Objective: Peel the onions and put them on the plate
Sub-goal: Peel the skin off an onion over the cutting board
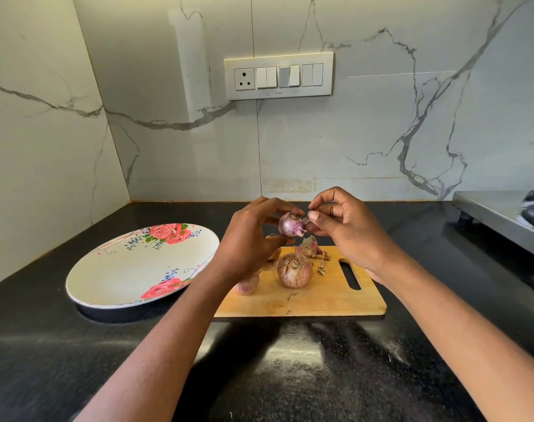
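My left hand (250, 236) grips a small purple onion (290, 224) above the wooden cutting board (326, 296). My right hand (341, 226) pinches a flap of its skin (305, 222) at the onion's right side. On the board lie an unpeeled onion (294, 271) with its roots up, another onion (246, 284) partly hidden under my left forearm, and loose peel (311, 246). A white plate (131, 269) with red roses sits left of the board with nothing on it.
The board and plate rest on a black granite counter (290, 360). A marble wall with a switch panel (279, 76) stands behind. A steel stove (503, 220) occupies the right edge.
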`<act>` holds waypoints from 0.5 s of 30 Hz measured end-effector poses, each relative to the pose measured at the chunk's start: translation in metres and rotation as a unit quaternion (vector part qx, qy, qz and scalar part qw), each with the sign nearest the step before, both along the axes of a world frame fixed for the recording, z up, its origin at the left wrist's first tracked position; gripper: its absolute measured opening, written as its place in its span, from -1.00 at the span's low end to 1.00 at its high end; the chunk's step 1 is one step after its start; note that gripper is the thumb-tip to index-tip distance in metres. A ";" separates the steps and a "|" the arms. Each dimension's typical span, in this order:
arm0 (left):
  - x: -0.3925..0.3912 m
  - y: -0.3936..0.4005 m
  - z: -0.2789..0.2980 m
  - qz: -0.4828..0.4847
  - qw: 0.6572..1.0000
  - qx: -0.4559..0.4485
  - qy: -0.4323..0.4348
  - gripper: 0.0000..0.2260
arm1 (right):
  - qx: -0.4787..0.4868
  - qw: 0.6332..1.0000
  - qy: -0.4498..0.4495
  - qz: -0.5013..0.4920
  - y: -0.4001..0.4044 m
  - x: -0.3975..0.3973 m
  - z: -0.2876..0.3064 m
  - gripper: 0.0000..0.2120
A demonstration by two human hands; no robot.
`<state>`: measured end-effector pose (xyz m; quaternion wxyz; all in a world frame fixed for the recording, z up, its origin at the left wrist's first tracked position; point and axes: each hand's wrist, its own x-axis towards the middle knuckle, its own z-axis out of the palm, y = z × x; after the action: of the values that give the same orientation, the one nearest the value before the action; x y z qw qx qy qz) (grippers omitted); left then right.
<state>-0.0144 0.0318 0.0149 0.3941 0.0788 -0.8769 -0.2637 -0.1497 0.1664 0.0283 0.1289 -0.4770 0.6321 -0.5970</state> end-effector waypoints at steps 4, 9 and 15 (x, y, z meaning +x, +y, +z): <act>-0.001 0.000 -0.001 -0.011 1.000 0.015 0.005 -0.59 | -0.006 1.000 -0.013 -0.025 -0.002 -0.004 -0.001 -0.90; 0.000 0.000 -0.001 -0.016 0.999 0.048 0.001 -0.59 | 0.000 0.998 -0.022 -0.057 -0.001 -0.012 -0.004 -0.89; 0.001 -0.001 0.000 -0.023 0.996 0.082 0.003 -0.56 | 0.057 0.992 0.046 -0.106 -0.004 -0.024 -0.015 -0.86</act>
<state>-0.0131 0.0312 0.0151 0.3823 0.0900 -0.8527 -0.3444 -0.1733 0.1623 0.0138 0.0624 -0.4266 0.7170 -0.5477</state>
